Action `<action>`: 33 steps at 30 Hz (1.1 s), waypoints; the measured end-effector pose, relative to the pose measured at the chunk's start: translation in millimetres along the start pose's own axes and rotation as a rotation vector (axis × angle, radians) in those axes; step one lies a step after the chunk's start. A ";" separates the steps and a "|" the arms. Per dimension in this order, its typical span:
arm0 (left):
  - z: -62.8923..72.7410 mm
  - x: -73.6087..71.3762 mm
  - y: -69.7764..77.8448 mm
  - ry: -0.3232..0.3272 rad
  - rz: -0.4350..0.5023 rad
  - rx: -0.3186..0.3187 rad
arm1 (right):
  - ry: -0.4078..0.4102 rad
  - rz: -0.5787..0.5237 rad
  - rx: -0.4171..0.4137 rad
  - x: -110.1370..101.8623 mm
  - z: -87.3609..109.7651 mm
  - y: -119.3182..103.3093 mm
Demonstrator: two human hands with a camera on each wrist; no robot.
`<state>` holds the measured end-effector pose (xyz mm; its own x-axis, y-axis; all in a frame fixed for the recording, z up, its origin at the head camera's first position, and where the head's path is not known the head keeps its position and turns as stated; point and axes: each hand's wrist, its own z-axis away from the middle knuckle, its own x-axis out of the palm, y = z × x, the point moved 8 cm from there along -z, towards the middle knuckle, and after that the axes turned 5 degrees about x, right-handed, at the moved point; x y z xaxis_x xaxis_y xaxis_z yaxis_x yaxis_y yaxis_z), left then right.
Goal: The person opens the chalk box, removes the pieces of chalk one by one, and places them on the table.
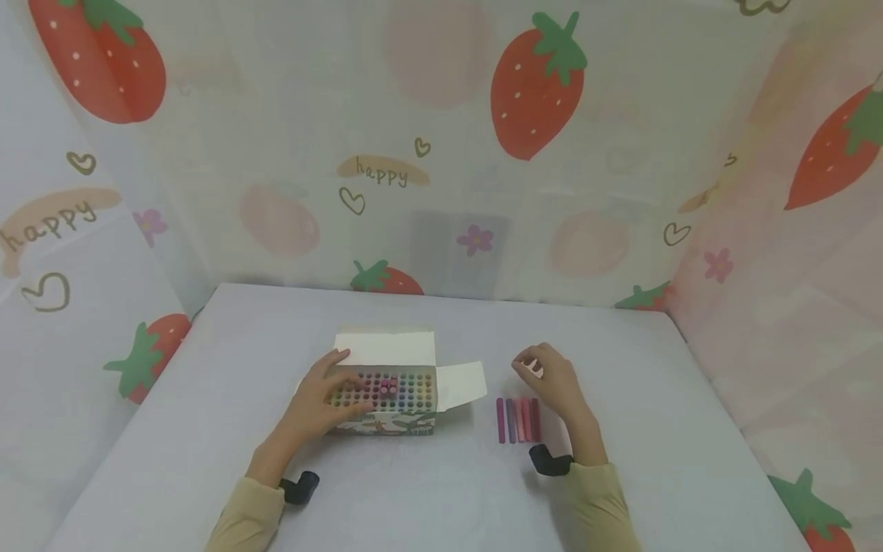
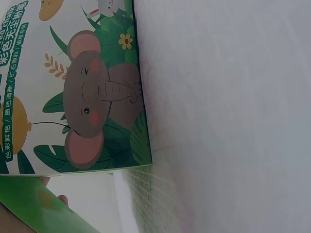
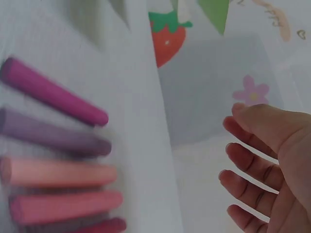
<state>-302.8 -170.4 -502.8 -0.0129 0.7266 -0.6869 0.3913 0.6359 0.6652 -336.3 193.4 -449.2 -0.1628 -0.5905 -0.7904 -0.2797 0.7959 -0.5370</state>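
Observation:
An open cardboard box of coloured chalk [image 1: 400, 424] stands left of the table's middle, an elephant printed on the side [image 2: 85, 92] seen in the left wrist view. Chalk ends fill its top in rows, and a small cluster of pink chalk sticks [image 1: 389, 386] stands higher than the others. My left hand [image 1: 323, 399] rests over the box's left end, fingers spread; they look empty. Several chalk sticks [image 1: 511, 420] lie side by side on the table, magenta, purple, peach, pink and red. Just beyond them my right hand [image 1: 552, 379] hovers, its fingers loosely bent and holding nothing [image 3: 272, 165].
The box's lid [image 1: 386, 349] is folded back, and a white side flap [image 1: 462, 385] sticks out to the right, toward the loose chalk. A white cloth [image 1: 441, 498] covers the table. Strawberry-print curtains [image 1: 441, 153] hang around its back and sides.

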 end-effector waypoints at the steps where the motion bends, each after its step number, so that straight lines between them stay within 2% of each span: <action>1: 0.1 0.1 -0.2 0.000 0.000 -0.001 | 0.015 -0.003 -0.013 -0.4 -1.1 -4.7; 6: 0.8 -0.4 0.2 0.003 -0.004 -0.003 | 0.069 -0.015 -0.082 -0.5 -6.7 -27.2; 21: -0.2 -0.6 0.7 0.003 0.006 -0.004 | 0.152 -0.069 -0.228 6.1 -16.4 -83.2; 26: 0.3 -1.7 1.6 0.004 0.016 -0.008 | 0.149 -0.067 -0.267 12.0 -18.0 -99.9; 33: 0.3 -1.9 2.6 0.006 0.007 -0.007 | 0.082 -0.045 -0.242 30.9 -19.7 -114.1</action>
<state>-301.4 -170.2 -499.8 -0.0159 0.7329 -0.6801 0.3853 0.6322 0.6722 -328.1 81.6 -406.5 -0.2180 -0.6415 -0.7355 -0.5050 0.7190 -0.4775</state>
